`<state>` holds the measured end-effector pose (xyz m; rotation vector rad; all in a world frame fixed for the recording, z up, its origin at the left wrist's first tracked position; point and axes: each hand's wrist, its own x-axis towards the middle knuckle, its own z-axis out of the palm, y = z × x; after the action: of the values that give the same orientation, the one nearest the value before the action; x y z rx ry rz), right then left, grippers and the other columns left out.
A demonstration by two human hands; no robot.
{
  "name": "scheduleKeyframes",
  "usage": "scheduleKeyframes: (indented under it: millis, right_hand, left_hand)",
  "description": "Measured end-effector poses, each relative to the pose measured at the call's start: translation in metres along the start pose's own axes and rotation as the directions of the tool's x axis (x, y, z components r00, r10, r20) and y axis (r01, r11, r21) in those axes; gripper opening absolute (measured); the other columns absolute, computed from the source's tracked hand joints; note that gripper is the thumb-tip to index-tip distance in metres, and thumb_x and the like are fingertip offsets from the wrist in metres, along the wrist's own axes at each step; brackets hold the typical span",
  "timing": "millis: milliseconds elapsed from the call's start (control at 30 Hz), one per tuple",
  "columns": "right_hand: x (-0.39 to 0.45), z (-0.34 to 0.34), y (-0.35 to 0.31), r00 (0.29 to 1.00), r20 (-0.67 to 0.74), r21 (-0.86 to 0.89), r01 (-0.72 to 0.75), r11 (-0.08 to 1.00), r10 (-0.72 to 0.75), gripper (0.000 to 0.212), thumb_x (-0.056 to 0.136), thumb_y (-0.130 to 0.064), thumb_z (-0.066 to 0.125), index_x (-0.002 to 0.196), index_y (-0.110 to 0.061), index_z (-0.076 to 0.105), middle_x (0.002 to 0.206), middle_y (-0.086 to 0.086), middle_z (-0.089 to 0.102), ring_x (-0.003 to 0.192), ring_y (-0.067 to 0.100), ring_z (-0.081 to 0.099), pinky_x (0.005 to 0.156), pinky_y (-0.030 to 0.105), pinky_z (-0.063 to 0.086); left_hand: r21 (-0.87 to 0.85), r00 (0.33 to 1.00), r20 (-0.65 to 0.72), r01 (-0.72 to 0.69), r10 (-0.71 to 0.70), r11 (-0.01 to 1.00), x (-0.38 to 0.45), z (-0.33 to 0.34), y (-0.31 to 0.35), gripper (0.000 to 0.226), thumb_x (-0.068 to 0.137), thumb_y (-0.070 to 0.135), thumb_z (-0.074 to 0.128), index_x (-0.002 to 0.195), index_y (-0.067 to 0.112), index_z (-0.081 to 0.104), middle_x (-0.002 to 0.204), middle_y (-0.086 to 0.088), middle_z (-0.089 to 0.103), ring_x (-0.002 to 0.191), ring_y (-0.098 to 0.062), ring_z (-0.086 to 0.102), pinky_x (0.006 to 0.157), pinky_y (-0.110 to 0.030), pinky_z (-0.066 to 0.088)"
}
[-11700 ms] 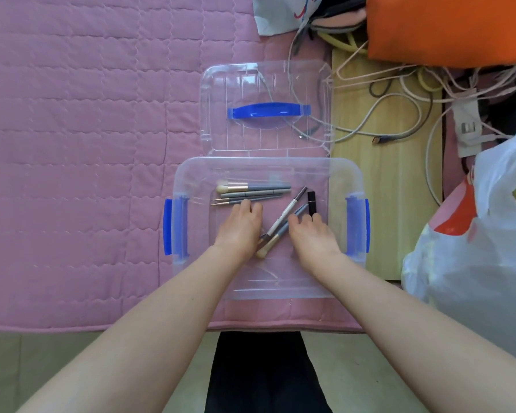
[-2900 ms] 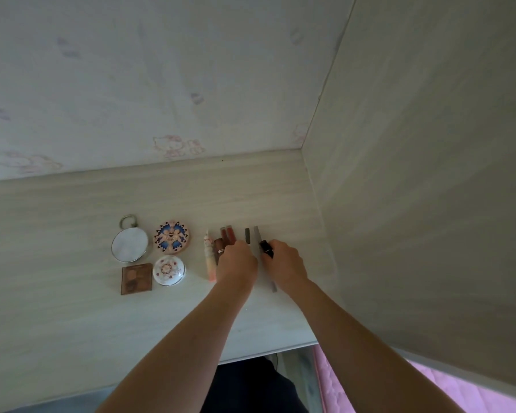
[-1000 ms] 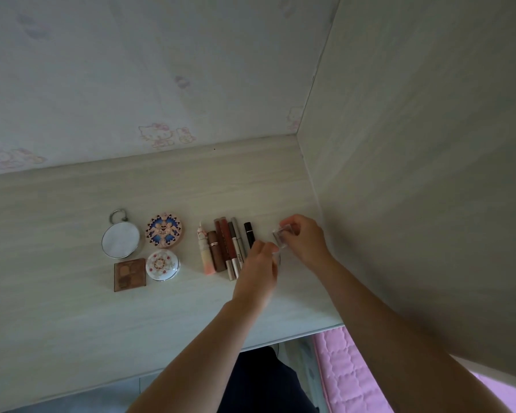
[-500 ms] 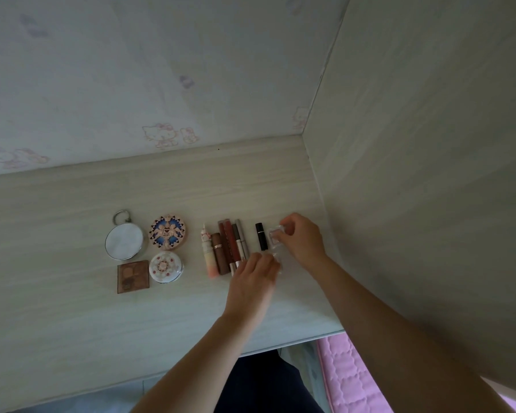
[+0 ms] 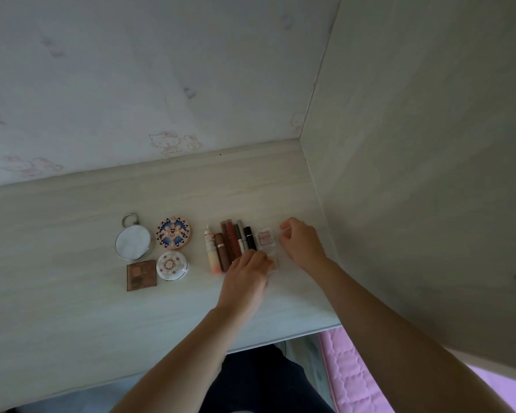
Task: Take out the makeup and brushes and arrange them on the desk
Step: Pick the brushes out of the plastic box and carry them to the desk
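The makeup lies in tidy groups on the pale wooden desk (image 5: 72, 308), sorted by shape so each kind sits together. A row of 6 slim tubes (image 5: 228, 247) lies side by side, and just right of its black lipstick (image 5: 250, 238) sits a small clear pink case (image 5: 263, 239), apparently the newest piece in the line. The left hand (image 5: 246, 278) rests palm down over the near ends of the tubes, fingers fairly straight, probably squaring them up; whether it presses another small case beneath its fingertips I cannot tell. The right hand (image 5: 301, 244) hovers just beside the pink case with thumb and fingers curled close, possibly pinching something clear and tiny, though that is too faint to confirm. Further left, well apart, lie a round mirror (image 5: 133, 242), a patterned compact (image 5: 173, 233), a white compact (image 5: 172, 265) and a brown palette (image 5: 141, 275). The side panel (image 5: 414, 174) stands close on the right, leaving little room to extend the row.
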<state>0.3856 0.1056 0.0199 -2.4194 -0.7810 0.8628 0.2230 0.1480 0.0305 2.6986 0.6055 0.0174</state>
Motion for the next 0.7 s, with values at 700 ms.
scheduleKeyframes:
  millis: [700]
  right_hand:
    - [-0.157,0.034,0.012,0.976,-0.215,-0.278,-0.089,0.956,0.028,0.039,0.096,-0.021,0.042,0.133,-0.009,0.043,0.134,0.008,0.05,0.132,0.024,0.036,0.108,0.031,0.031]
  left_hand:
    - [0.055,0.947,0.067,-0.319,0.315,0.946,-0.039,-0.027,-0.026,0.033,0.089,0.013,0.058,0.121,0.007,0.06,0.129,-0.009,0.057,0.128,-0.029,0.045,0.11,-0.046,0.034]
